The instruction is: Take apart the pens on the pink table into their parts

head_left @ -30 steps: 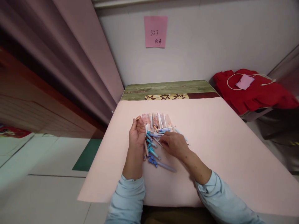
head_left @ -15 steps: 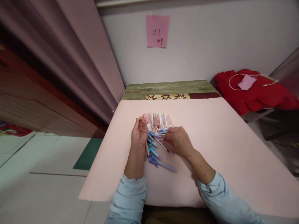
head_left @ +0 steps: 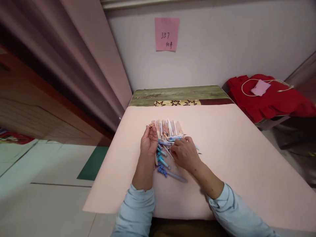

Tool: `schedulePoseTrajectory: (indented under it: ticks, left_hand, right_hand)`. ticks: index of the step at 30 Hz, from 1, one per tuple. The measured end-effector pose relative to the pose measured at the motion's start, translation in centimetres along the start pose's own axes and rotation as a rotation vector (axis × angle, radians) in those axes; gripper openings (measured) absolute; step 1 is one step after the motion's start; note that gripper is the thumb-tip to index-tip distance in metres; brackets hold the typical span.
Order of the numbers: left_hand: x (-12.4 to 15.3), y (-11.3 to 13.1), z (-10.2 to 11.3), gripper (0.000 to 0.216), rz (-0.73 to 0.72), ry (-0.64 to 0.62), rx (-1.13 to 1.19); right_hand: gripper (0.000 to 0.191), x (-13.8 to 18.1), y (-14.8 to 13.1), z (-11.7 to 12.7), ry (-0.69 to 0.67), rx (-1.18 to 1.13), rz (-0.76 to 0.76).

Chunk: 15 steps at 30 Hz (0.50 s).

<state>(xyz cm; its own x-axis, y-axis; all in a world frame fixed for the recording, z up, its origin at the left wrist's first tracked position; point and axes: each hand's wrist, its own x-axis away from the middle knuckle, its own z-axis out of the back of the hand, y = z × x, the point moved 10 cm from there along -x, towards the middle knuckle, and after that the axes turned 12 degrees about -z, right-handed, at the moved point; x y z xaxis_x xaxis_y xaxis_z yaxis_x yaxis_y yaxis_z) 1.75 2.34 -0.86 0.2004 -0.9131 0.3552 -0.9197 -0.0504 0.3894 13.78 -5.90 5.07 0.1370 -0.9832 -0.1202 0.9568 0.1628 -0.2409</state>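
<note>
A heap of pens and pen parts lies on a pale pink table cover: clear orange-tinted barrels at the far side, blue caps and thin refills nearer me. My left hand is curled around a pen barrel whose orange end sticks up past my fingers. My right hand rests on the heap with its fingers bent down onto the blue pieces and a thin refill; what they pinch is hidden. A pale blue pen and loose blue caps lie just in front of my hands.
A pink paper note is stuck on the wall ahead. A patterned green tabletop strip shows beyond the cover. Red cloth with a white cord lies at the right. A curtain hangs at the left, over the floor.
My right hand has shifted slightly over the heap, lifting a thin refill and coming back down on the pens. My left hand has edged a little to the right, still curled.
</note>
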Motion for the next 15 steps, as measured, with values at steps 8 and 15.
schedulePoseTrajectory:
  ticks: [8, 15]
  left_hand:
    - [0.21, -0.36, -0.16, 0.022, -0.001, -0.015, -0.034]
    - [0.41, -0.93, -0.22, 0.021, 0.01, -0.026, -0.068]
  right_hand:
    - [0.025, 0.02, -0.12, -0.33, 0.019, 0.056, 0.055]
    - [0.02, -0.33, 0.06, -0.82, 0.017, 0.037, 0.058]
